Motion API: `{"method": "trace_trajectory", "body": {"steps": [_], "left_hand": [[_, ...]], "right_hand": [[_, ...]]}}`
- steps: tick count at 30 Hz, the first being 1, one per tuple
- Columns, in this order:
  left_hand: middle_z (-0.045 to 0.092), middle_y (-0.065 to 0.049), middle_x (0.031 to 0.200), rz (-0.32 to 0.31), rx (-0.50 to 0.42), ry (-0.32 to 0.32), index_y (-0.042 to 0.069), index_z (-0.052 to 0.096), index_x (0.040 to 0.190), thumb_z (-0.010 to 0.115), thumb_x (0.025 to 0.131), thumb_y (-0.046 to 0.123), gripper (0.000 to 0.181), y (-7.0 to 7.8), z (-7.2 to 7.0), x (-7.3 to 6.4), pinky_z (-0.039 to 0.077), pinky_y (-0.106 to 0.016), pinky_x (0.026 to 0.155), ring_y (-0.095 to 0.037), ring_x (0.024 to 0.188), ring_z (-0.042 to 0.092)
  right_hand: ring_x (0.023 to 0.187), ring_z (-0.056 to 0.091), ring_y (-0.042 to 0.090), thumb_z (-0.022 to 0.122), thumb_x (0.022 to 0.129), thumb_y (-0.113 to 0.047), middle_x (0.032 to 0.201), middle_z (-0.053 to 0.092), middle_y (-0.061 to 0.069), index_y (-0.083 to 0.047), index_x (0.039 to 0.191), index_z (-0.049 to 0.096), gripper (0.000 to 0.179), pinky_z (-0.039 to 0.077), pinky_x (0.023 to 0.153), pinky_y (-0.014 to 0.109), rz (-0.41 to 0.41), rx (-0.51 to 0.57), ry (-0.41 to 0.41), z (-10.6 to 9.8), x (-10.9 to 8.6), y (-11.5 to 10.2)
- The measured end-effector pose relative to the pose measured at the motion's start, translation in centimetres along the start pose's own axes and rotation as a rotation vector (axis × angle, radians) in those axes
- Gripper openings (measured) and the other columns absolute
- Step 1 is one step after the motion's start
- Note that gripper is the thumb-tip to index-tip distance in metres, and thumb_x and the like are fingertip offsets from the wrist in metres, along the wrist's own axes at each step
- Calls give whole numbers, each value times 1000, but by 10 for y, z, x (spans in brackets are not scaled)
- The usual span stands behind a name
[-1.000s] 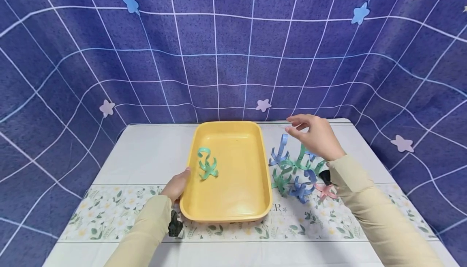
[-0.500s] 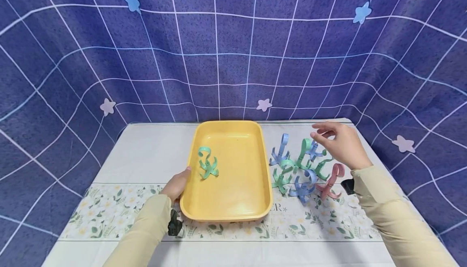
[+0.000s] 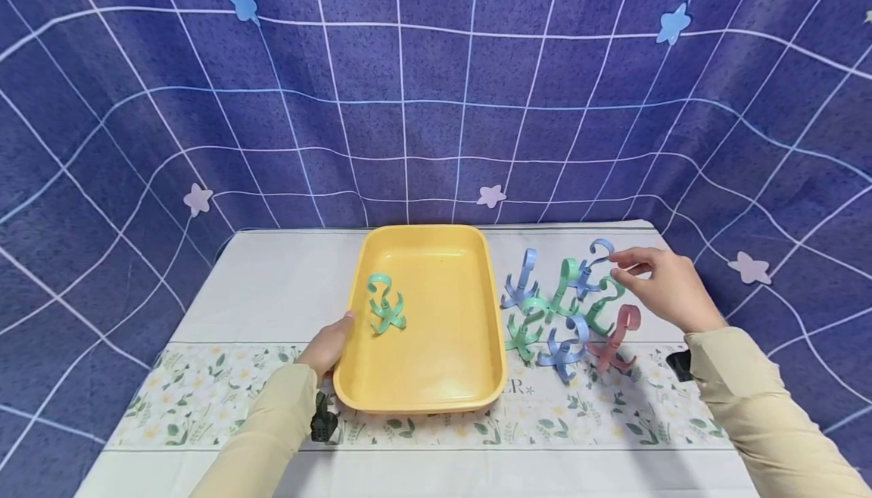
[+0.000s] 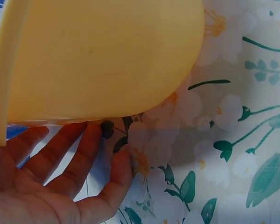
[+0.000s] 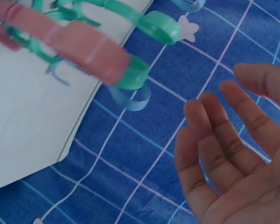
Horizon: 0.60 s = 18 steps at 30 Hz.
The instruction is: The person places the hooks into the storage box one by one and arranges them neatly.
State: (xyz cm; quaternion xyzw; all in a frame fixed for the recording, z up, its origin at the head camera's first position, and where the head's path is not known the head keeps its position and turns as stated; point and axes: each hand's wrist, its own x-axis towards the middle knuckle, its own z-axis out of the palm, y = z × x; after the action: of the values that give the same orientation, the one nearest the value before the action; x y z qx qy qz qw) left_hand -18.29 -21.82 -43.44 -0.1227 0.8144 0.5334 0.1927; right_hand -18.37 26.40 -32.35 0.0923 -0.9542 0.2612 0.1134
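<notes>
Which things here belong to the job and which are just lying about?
Job, it seems:
yellow tray, held by left hand
green piece in tray
loose blue pieces
loose green pieces
pink piece

Only background:
flowered tablecloth
starry curtain

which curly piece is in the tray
The green curly piece at left in the yellow tray; all the others are outside it, to the right.
</notes>
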Motion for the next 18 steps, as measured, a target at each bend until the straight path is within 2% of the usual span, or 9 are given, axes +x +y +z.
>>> {"method": "trace_trajectory", "body": {"steps": [10, 18], "left_hand": [[63, -20, 109, 4, 17, 5, -4, 48, 141, 23, 111, 50, 67, -1, 1, 1, 56, -39, 73, -26, 89, 66], [63, -20, 108, 4, 8, 7, -5, 49, 139, 22, 111, 50, 67, -3, 1, 3, 57, -39, 73, -26, 89, 66]], "right_hand": [[93, 70, 38, 65, 94, -2, 110, 71, 23, 4, 117, 72, 25, 55, 75, 49, 27, -36, -209, -3, -11, 26], [91, 70, 36, 59, 81, 15, 115, 68, 26, 1, 111, 75, 37, 54, 69, 37, -68, -44, -290, 0, -15, 39]]}}
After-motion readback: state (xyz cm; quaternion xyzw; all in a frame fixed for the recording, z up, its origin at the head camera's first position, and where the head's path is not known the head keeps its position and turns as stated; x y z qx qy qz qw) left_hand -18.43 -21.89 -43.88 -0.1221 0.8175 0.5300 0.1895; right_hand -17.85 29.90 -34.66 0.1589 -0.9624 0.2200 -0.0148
